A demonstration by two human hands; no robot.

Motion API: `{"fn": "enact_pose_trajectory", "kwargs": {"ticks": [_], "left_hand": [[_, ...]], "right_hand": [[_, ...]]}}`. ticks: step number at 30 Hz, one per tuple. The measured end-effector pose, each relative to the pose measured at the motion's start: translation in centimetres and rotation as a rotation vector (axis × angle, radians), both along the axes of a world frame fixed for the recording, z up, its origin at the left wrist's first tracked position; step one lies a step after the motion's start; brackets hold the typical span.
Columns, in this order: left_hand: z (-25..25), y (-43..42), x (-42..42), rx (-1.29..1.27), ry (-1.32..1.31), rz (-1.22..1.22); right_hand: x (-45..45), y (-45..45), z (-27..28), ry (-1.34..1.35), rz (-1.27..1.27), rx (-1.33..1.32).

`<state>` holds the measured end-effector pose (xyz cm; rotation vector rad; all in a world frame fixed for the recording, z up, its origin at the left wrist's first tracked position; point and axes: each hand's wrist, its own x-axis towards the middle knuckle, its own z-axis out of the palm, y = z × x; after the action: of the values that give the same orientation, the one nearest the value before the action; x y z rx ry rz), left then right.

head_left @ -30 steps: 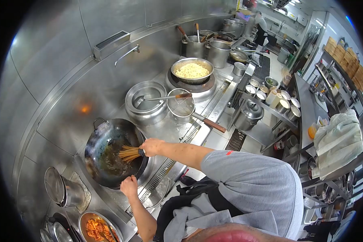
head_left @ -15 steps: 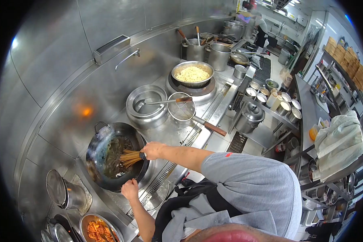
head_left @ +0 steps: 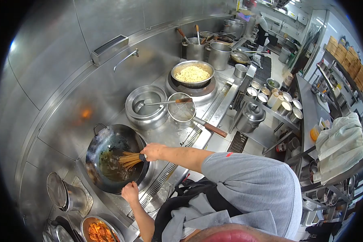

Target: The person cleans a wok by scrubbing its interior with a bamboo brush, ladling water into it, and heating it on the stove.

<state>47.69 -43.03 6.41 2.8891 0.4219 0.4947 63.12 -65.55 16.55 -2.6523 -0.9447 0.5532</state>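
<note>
Right hand point(head_left: 151, 151): grip clamped round the bound end of the brush point(head_left: 130, 160), just behind its dark band.
Left hand point(head_left: 130, 192): grip closed in a fist on the near edge of the wok point(head_left: 93, 163); whether on rim or handle, I cannot tell.
Brush: inside the wok on the right hand's side, bristles fanned out at the murky liquid point(head_left: 116, 174).
Wok: near the table's point(head_left: 165, 139) wall side, loop handle at its far edge.
Pot point(head_left: 133, 105): just past the wok, the head of the ladle point(head_left: 160, 103) inside.
Strainer point(head_left: 180, 117): beside the pot, under the ladle's wooden handle.
Bowl point(head_left: 177, 79): farther along, heaped with pale yellow food point(head_left: 192, 74).
</note>
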Motion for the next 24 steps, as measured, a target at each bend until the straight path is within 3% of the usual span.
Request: {"fn": "enact_pose_trajectory", "kwargs": {"ticks": [7,9,11,12,14,17,19,21,24], "left_hand": [[-0.6,0.3,0.2,0.009,0.010,-0.010],[-2.0,0.7,0.5,0.082,0.020,0.000],[0.1,0.7,0.0,0.023,0.103,-0.009],[-0.2,1.4,0.1,0.053,0.099,-0.004],[-1.7,3.9,0.3,0.040,0.137,-0.007],[1.3,5.3,-0.8,-0.021,0.207,0.013],[1.6,5.8,-1.3,-0.006,0.211,-0.008],[1.8,6.0,-1.2,-0.017,0.235,0.002],[1.3,6.1,-1.4,-0.025,0.226,-0.016]], "right_hand": [[-0.2,0.0,0.0,0.009,-0.037,0.073],[0.2,0.1,-1.1,-0.072,0.056,0.117],[0.3,0.5,-4.0,0.016,0.123,0.355],[0.2,0.4,-3.8,0.046,0.170,0.352],[0.7,1.0,-4.2,0.070,0.221,0.247],[3.8,0.6,-3.8,0.135,0.215,0.156],[7.3,0.6,0.4,0.167,0.142,-0.038],[13.7,0.5,-0.2,-0.140,0.215,-0.076],[16.4,2.9,3.2,-0.241,0.249,-0.189]]}}
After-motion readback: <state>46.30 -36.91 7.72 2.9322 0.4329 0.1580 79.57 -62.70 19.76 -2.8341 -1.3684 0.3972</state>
